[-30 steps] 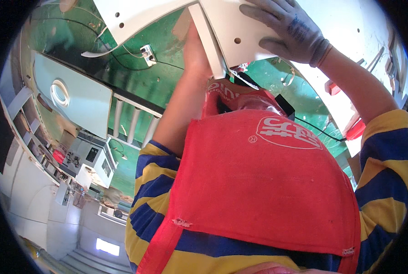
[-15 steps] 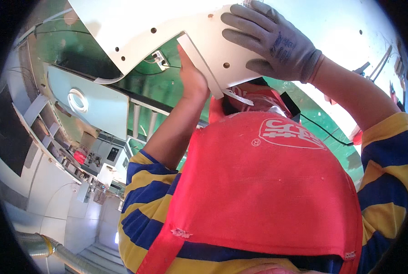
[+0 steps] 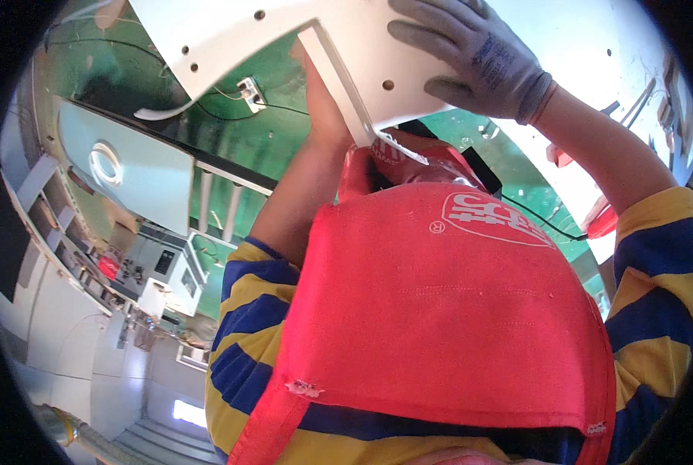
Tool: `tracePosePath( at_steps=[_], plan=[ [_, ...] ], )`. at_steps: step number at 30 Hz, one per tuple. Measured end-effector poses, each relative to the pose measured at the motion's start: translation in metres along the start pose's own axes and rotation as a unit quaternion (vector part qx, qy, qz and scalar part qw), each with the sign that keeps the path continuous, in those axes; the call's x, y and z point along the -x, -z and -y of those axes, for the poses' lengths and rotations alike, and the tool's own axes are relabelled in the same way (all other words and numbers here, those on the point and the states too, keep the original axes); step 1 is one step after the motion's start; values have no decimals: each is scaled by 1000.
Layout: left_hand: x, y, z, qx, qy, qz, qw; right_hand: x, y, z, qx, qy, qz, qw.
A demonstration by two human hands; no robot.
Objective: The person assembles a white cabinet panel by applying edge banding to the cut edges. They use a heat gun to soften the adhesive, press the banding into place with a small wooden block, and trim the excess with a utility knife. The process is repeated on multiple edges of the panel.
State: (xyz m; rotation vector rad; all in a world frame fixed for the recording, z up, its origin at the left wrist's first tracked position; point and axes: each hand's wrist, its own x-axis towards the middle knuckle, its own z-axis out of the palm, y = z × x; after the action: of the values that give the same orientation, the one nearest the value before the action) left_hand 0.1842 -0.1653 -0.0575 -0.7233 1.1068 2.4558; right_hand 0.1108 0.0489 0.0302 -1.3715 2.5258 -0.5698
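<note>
A large white panel (image 3: 230, 43) with several dark round holes and an angular notch lies in front of me. My right hand (image 3: 490, 66), in a grey glove, rests flat on its face with the fingers spread. My bare left hand (image 3: 323, 108) is inside the notch, up against the panel's thick cut edge (image 3: 338, 85); its fingers are mostly hidden behind that edge. A thin white strip (image 3: 400, 147) sticks out loose from the near end of this edge, close to my red apron (image 3: 447, 310). Another curved strip end (image 3: 160, 114) projects from the panel's left corner.
A power socket block (image 3: 251, 94) with cables lies on the green floor beyond the notch. At left stands a pale blue board (image 3: 129, 170) with a white ring (image 3: 106, 163) on it. A dark cable (image 3: 544, 215) runs at right, near tools (image 3: 644, 105) on a white surface.
My left hand has slid farther away along the notch edge, and its fingers are more hidden. The gloved right hand stays flat on the panel, while the whole view has shifted slightly.
</note>
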Motion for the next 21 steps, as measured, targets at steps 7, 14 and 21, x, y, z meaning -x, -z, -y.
tracePosePath(
  at_steps=[7,14,21],
  plan=[
    [-7,99,44,348,119,245,897,-11,1,13,82,15,20,996],
    [69,91,-15,52,32,-18,998,-5,-8,17,106,-10,33,994],
    [59,31,25,-20,82,-102,991,2,-11,7,90,42,-15,995]
  ],
)
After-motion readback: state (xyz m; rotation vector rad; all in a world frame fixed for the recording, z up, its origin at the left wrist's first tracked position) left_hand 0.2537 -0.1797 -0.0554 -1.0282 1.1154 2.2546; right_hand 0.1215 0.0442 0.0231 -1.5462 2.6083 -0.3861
